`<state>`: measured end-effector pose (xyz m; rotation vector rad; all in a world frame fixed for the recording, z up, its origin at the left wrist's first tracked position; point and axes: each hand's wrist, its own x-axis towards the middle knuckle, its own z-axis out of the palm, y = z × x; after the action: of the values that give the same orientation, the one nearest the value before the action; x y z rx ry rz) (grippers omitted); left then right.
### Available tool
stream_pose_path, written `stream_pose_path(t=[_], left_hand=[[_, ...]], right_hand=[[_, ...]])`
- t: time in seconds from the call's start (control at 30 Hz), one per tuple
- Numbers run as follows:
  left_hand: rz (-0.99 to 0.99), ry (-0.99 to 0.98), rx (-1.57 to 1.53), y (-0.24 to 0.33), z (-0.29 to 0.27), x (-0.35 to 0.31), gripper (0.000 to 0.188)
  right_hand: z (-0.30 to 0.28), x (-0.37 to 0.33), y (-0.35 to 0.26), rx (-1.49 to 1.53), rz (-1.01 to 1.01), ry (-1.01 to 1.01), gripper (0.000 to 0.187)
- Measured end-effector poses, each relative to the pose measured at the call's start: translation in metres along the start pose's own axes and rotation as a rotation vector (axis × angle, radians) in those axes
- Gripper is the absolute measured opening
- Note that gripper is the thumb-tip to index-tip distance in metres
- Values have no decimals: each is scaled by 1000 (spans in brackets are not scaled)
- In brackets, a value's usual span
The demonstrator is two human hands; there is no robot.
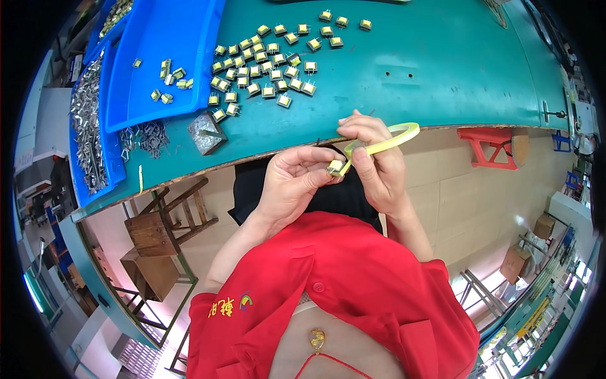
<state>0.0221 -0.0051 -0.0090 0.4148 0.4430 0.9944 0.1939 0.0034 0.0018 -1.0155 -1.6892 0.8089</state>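
Just off the near edge of the green table [454, 76], my left hand [291, 183] pinches a small transformer [336, 167] with a yellow-wrapped middle between thumb and fingers. My right hand [379, 161] grips a roll of narrow yellow tape [399, 140], with the ring standing out to the right of the fingers. A short length of the tape runs from the roll to the transformer and touches it. Some of the transformer is hidden behind my left fingertips. Several similar transformers [268, 91] lie scattered on the table beyond my hands.
At the left a blue tray [208, 57] holds a few transformers, beside a blue bin of metal pieces [88, 120]. A metal block [206, 133] and a loose tape strip [141, 179] lie near the table edge. A red stool [489, 148] and a wooden stool [151, 234] stand below.
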Motion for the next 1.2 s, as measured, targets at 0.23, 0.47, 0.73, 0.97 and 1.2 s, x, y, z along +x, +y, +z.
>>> stream_pose_path(t=[0.23, 0.47, 0.73, 0.97, 1.2], left_hand=[[4, 8, 61, -2, 0, -1, 21], [-2, 8, 59, -3, -2, 0, 19], [-12, 124, 7, -5, 1, 0, 22], [12, 107, 32, -2, 7, 1, 24], [16, 169, 113, 1, 5, 0, 26]], right_hand=[[0, -1, -1, 14, 17, -12, 24], [6, 0, -2, 17, 45, 8, 21], [11, 0, 3, -45, 32, 60, 19], [19, -1, 3, -106, 20, 93, 20], [7, -2, 2, 123, 25, 93, 30]])
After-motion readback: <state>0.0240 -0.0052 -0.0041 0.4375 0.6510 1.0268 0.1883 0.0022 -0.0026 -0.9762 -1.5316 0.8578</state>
